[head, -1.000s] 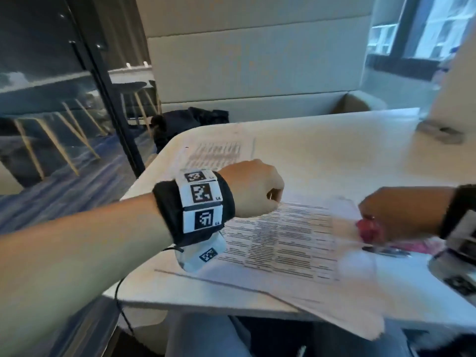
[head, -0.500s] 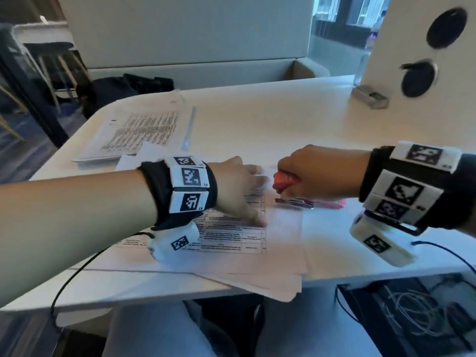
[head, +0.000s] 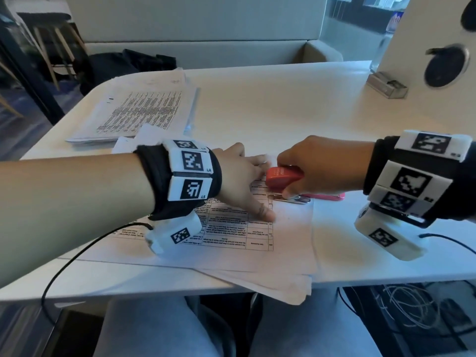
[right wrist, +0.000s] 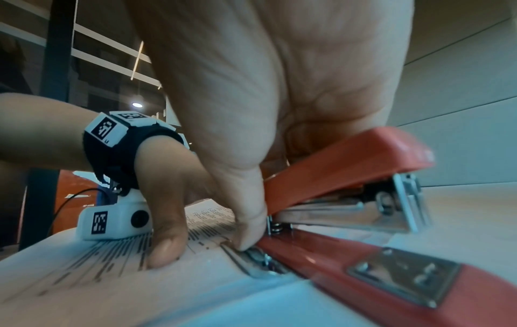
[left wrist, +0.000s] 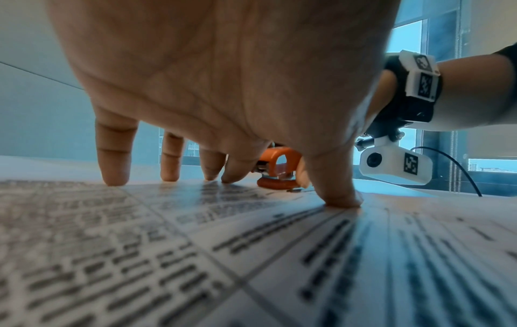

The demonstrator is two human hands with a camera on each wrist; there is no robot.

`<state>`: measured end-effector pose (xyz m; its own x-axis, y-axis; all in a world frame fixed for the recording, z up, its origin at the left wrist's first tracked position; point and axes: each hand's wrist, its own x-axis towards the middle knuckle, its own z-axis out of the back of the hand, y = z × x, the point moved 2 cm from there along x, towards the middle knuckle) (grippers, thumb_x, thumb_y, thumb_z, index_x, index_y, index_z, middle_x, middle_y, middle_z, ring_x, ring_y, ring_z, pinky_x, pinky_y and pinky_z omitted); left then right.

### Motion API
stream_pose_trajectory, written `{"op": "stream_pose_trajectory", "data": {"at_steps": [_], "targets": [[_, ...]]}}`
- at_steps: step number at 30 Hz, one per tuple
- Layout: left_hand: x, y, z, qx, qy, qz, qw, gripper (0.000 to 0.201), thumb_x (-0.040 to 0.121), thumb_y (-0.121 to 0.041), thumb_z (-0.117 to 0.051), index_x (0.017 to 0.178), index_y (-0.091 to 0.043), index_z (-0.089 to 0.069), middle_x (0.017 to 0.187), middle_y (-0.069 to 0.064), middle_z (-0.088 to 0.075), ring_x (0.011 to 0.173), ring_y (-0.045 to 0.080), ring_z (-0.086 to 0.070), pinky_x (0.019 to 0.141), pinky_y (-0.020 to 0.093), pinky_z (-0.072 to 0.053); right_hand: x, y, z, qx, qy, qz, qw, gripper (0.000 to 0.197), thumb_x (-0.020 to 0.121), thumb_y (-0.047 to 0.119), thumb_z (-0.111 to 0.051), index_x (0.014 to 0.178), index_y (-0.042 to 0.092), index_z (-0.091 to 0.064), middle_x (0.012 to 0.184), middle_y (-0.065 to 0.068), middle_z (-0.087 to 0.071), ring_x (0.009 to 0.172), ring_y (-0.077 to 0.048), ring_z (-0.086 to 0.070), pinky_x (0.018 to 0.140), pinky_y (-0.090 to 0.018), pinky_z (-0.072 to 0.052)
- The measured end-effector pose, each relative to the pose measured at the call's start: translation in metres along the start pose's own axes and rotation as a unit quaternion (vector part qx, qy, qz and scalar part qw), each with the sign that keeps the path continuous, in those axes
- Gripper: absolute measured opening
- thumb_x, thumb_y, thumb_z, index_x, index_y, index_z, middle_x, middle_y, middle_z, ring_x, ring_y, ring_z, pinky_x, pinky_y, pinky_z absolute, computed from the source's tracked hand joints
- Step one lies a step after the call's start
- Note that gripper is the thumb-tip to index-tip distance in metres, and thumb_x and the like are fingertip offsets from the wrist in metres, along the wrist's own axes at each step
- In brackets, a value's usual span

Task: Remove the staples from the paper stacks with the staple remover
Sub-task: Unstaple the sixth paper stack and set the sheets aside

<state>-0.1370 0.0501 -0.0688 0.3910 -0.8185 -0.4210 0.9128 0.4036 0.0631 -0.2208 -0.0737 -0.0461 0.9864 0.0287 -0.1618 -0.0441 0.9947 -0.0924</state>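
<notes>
A stapled paper stack printed with tables lies at the table's front edge. My left hand presses it flat with spread, straight fingers; its thumb tip and fingertips touch the sheet. My right hand grips a red stapler, hinged open, with its upper arm raised over the red base. The stapler's rear metal tongue lies flat on the paper's top corner, just beside my left thumb. No staple is visible.
A second printed stack lies at the far left of the white table. A metal bracket and a white panel with round black holes stand at the back right. A dark bag sits on the bench. Cables hang below.
My left hand went from a fist to fingers spread on the sheet. My right hand brought the stapler left, up to the paper's corner beside the left hand.
</notes>
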Motion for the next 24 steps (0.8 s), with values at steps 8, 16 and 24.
{"op": "stream_pose_trajectory", "data": {"at_steps": [8,16,24], "targets": [[-0.005,-0.004,0.003,-0.004,-0.004,0.014,1.000,0.106,0.063,-0.089,-0.042,0.150,-0.038,-0.012,0.154,-0.024,-0.012,0.132,0.016,-0.020,0.103,0.042,-0.038,0.003,0.003,0.003,0.002,0.018,0.004,1.000,0.030,0.084,0.050,-0.066,0.078,0.030,-0.044,0.072,0.011,-0.048,0.066,-0.002,-0.044,0.055,-0.021,-0.031],[-0.003,-0.004,0.002,0.008,0.004,0.023,1.000,0.119,0.060,-0.092,-0.039,0.152,-0.030,0.002,0.158,-0.023,0.003,0.136,0.016,-0.015,0.106,0.042,-0.034,-0.007,-0.004,0.004,0.011,0.032,-0.010,0.999,0.029,0.080,0.053,-0.068,0.084,0.029,-0.053,0.073,0.013,-0.047,0.065,-0.003,-0.044,0.060,-0.027,-0.038],[-0.007,-0.008,0.002,0.005,0.000,0.013,1.000,0.101,0.061,-0.091,-0.039,0.146,-0.041,-0.018,0.153,-0.023,-0.008,0.131,0.017,-0.018,0.103,0.041,-0.036,0.000,0.005,-0.003,0.038,0.032,0.023,0.998,0.037,0.085,0.044,-0.067,0.072,0.033,-0.035,0.075,0.010,-0.051,0.067,-0.003,-0.046,0.054,-0.022,-0.031]]}}
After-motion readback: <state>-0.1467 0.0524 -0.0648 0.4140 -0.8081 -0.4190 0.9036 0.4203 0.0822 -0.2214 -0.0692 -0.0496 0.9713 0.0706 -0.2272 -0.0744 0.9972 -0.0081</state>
